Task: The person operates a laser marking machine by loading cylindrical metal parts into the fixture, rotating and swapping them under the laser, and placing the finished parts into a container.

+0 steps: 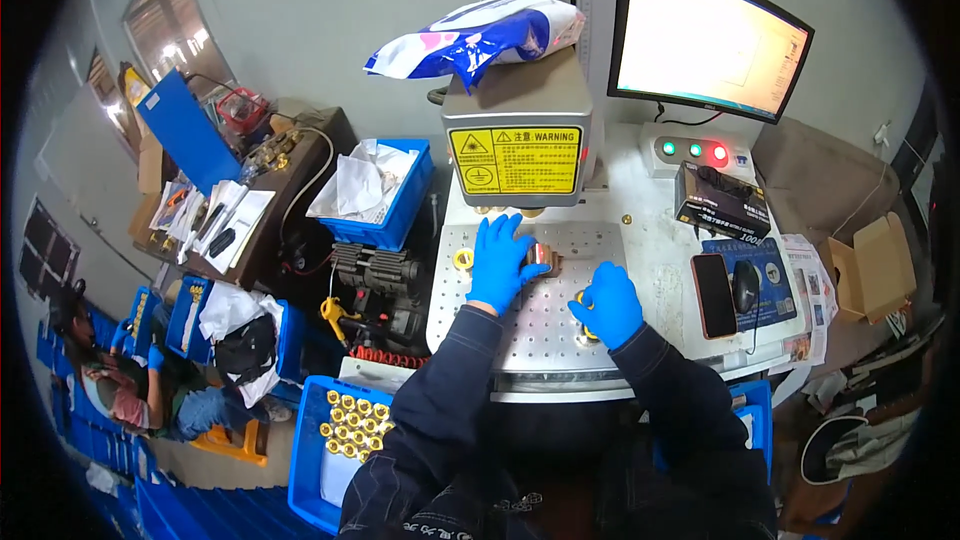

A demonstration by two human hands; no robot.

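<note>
My left hand [503,265], in a blue glove, lies over the perforated metal plate [560,340] with its fingers stretched out and apart. Its thumb points right, against a small brownish fixture block [555,263] with a red and white part. Left of that hand a yellow ring-shaped brass piece [463,259] rests on the plate. My right hand [612,308], also blue-gloved, is closed near the plate's right edge around a brass fitting [587,332], which shows partly below its fingers. Above the plate hangs the grey head of a laser marking machine [517,105].
A blue bin [308,450] with several brass fittings stands at lower left. On the right are a phone [714,296], mouse [746,286], black box [722,202] and button panel [697,150]. A monitor [710,35] stands behind. A co-worker [140,390] sits far left.
</note>
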